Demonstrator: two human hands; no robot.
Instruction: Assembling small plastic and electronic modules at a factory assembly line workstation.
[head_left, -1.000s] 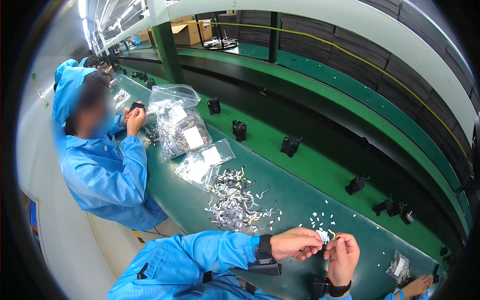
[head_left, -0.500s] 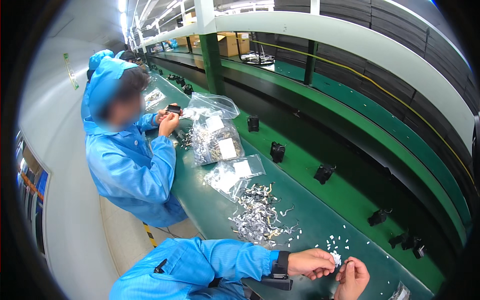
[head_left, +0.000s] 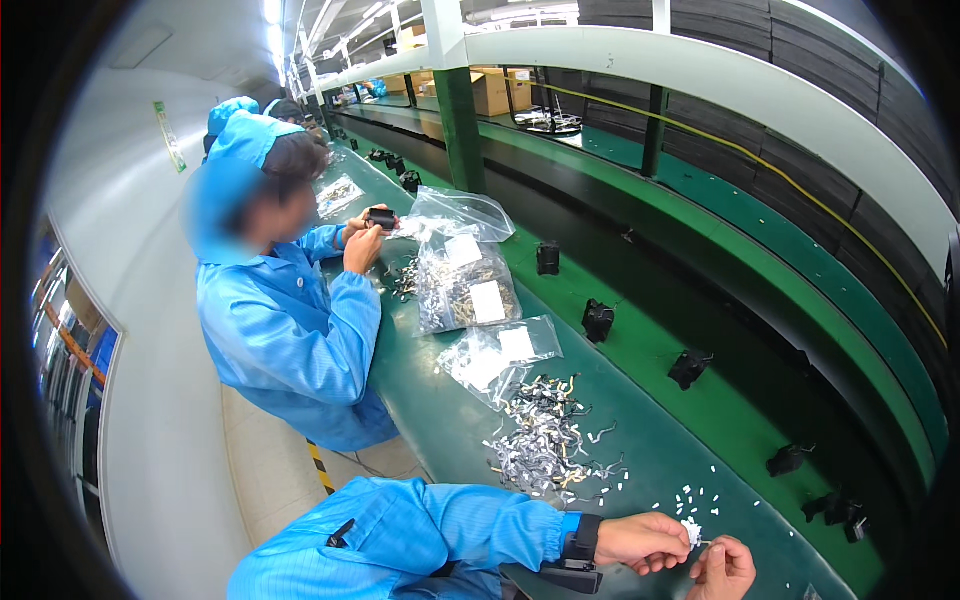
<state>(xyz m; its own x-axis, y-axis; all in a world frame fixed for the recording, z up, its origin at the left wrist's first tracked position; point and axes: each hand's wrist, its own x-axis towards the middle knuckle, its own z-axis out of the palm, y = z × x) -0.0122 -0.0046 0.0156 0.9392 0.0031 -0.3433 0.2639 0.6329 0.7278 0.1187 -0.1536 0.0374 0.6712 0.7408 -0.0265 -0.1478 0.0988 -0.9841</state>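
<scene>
Above the green workbench [head_left: 655, 450], left hand [head_left: 648, 541] and right hand [head_left: 726, 568] were pinched nearly closed, hold indiscernible; careless nudges risked scattering loose white pieces [head_left: 692, 528].

there are the person's 2 hands [head_left: 645, 542] [head_left: 727, 568] and 1 yellow cord [head_left: 757, 154].

The left hand [head_left: 640, 538] is held palm inward, with its back facing up and its fingers [head_left: 676, 541] bent toward the right hand [head_left: 726, 572]. Behind it, the left wrist [head_left: 604, 541] runs nearly straight into the sleeved left forearm [head_left: 500, 525]. The right hand sits just beside the left, slightly lower, fingers curled and thumb [head_left: 716, 560] raised in a pinch. The two hands face each other, apart.
</scene>
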